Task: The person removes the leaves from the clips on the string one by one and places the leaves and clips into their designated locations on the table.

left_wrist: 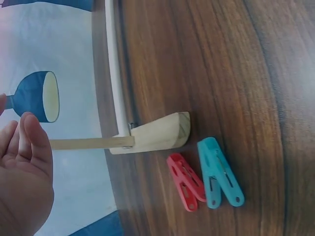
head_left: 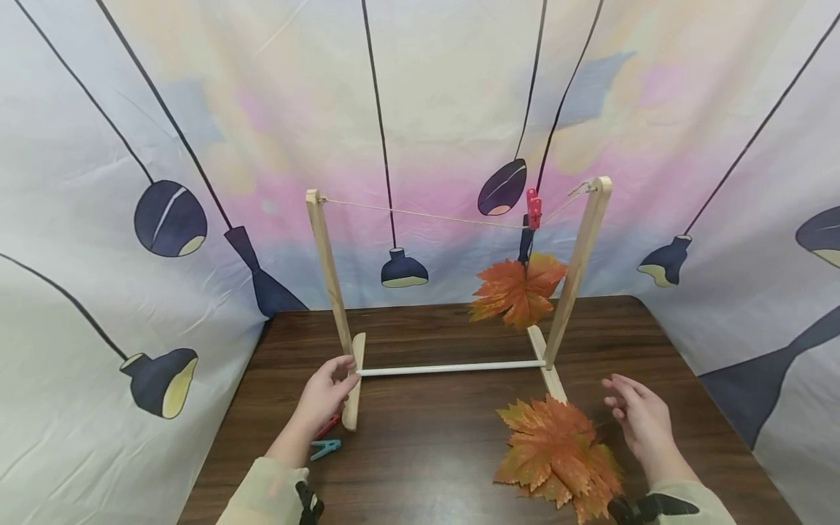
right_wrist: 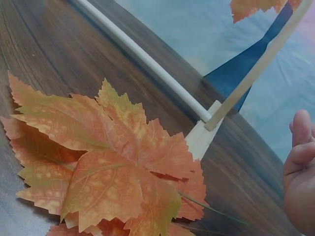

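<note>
My left hand (head_left: 326,394) is by the left foot of a wooden frame, fingers loosely bent with nothing in them. Just below it on the table lie a teal clothespin (left_wrist: 219,172) and a red clothespin (left_wrist: 186,182), side by side in the left wrist view. My right hand (head_left: 639,419) hovers relaxed and unfilled to the right of a pile of orange artificial maple leaves (head_left: 551,452). One maple leaf (head_left: 518,290) hangs from the frame's string (head_left: 420,212) near the right post, under a red clothespin (head_left: 534,209).
The frame has a left post (head_left: 330,270), a right post (head_left: 579,270) and a white crossbar (head_left: 453,368) low between them. It stands on a dark wooden table (head_left: 420,415). Behind hangs a cloth backdrop (head_left: 433,95) printed with lamps.
</note>
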Demonstrator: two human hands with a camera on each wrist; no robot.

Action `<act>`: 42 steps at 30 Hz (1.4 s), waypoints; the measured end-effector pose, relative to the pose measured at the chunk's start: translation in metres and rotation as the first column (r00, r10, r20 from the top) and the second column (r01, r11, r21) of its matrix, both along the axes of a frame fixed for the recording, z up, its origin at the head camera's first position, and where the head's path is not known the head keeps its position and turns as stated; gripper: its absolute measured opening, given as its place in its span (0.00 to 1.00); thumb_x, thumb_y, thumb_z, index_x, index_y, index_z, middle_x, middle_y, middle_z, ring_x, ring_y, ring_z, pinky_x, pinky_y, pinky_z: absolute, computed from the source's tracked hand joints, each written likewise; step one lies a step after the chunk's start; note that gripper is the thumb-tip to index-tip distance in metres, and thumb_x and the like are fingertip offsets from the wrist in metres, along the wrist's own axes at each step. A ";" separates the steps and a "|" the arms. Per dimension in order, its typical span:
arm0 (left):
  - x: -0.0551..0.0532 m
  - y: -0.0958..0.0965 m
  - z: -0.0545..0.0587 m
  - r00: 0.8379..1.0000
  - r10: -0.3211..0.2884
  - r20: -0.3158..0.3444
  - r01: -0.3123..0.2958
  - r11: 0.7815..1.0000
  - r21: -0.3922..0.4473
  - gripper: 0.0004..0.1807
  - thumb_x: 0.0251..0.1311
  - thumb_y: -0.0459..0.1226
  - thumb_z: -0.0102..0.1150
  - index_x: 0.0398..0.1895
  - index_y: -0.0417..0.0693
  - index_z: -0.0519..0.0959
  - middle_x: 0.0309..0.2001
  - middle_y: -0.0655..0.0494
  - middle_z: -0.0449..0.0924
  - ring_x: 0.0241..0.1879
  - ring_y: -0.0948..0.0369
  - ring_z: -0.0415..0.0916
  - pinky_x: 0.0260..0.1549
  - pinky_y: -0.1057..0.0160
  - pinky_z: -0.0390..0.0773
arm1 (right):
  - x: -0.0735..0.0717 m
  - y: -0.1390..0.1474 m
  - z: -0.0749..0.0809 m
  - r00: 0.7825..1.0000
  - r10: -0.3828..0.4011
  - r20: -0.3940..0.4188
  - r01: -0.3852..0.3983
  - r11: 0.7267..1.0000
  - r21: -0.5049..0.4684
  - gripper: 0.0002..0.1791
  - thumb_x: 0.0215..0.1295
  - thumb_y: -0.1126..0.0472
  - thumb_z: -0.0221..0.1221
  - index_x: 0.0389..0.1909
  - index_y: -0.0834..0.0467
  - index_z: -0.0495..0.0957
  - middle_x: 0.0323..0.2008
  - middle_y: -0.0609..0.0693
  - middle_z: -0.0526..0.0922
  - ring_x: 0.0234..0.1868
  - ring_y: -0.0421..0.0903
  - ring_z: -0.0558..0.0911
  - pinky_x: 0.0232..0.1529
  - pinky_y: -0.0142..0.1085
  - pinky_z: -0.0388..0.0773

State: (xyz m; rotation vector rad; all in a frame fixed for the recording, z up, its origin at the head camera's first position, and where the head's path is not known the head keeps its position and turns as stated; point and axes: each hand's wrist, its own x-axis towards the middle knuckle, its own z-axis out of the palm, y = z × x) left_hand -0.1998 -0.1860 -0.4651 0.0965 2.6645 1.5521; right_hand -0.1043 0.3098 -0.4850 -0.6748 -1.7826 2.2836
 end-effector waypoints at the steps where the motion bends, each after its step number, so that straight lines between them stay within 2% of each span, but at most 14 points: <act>1: 0.000 0.001 0.002 1.000 -0.001 0.000 0.001 1.000 0.005 0.23 0.63 0.38 0.58 0.60 0.43 0.70 0.55 0.45 0.73 0.24 0.58 0.71 0.20 0.59 0.76 | 0.000 0.000 0.001 1.000 0.002 -0.003 -0.002 1.000 0.001 0.05 0.67 0.53 0.56 0.40 0.46 0.74 0.33 0.37 0.84 0.27 0.34 0.79 0.22 0.24 0.72; 5: 0.000 0.004 0.008 1.000 -0.019 -0.018 0.020 1.000 0.016 0.23 0.63 0.38 0.57 0.60 0.42 0.70 0.55 0.43 0.73 0.26 0.54 0.72 0.21 0.61 0.76 | -0.001 0.000 0.004 1.000 0.012 -0.025 -0.013 1.000 -0.012 0.02 0.67 0.54 0.55 0.38 0.45 0.76 0.33 0.37 0.84 0.26 0.34 0.79 0.22 0.24 0.72; 13: -0.003 0.009 0.013 0.999 -0.031 -0.044 0.031 0.999 0.007 0.23 0.63 0.36 0.57 0.61 0.40 0.69 0.53 0.44 0.74 0.24 0.57 0.71 0.22 0.59 0.77 | -0.003 0.000 0.008 0.999 0.012 -0.048 -0.014 1.000 -0.023 0.02 0.67 0.55 0.56 0.36 0.45 0.77 0.33 0.39 0.84 0.26 0.34 0.79 0.21 0.23 0.72; 19: -0.004 0.012 0.018 0.998 -0.047 -0.035 0.047 0.999 0.001 0.24 0.64 0.37 0.56 0.62 0.41 0.69 0.54 0.47 0.74 0.25 0.58 0.71 0.24 0.57 0.78 | -0.004 0.000 0.010 0.999 -0.001 -0.049 -0.001 0.999 -0.035 0.03 0.67 0.56 0.56 0.36 0.46 0.78 0.32 0.40 0.85 0.25 0.34 0.79 0.20 0.23 0.71; 28: -0.007 0.017 0.026 0.997 -0.070 -0.017 0.071 0.997 0.044 0.23 0.64 0.37 0.56 0.61 0.43 0.69 0.54 0.48 0.74 0.26 0.57 0.71 0.25 0.57 0.78 | -0.005 -0.003 0.016 0.998 0.009 -0.058 -0.012 0.999 -0.049 0.02 0.65 0.55 0.57 0.35 0.46 0.79 0.32 0.40 0.84 0.26 0.35 0.79 0.21 0.23 0.72; 32: -0.011 0.021 0.029 0.995 -0.096 -0.032 0.098 0.994 0.050 0.23 0.64 0.38 0.56 0.62 0.45 0.68 0.53 0.48 0.74 0.25 0.55 0.71 0.25 0.57 0.77 | -0.005 -0.003 0.016 0.998 0.006 -0.065 -0.009 0.998 -0.055 0.03 0.66 0.56 0.57 0.34 0.46 0.79 0.31 0.40 0.84 0.26 0.35 0.79 0.21 0.23 0.72; 37: -0.013 0.024 0.031 0.993 -0.106 -0.049 0.108 0.993 0.040 0.23 0.63 0.37 0.57 0.62 0.45 0.69 0.52 0.45 0.75 0.23 0.55 0.71 0.27 0.51 0.78 | -0.004 -0.003 0.017 0.996 0.015 -0.086 -0.020 0.999 -0.051 0.03 0.66 0.56 0.57 0.34 0.46 0.79 0.32 0.41 0.84 0.26 0.35 0.79 0.20 0.23 0.72; 42: -0.013 0.027 0.031 0.992 -0.112 -0.058 0.114 0.993 0.035 0.24 0.63 0.37 0.57 0.62 0.44 0.69 0.53 0.42 0.74 0.22 0.58 0.70 0.26 0.51 0.78 | -0.004 -0.003 0.018 0.994 0.030 -0.102 -0.034 0.999 -0.039 0.04 0.66 0.55 0.56 0.35 0.46 0.79 0.32 0.41 0.84 0.26 0.35 0.79 0.21 0.23 0.72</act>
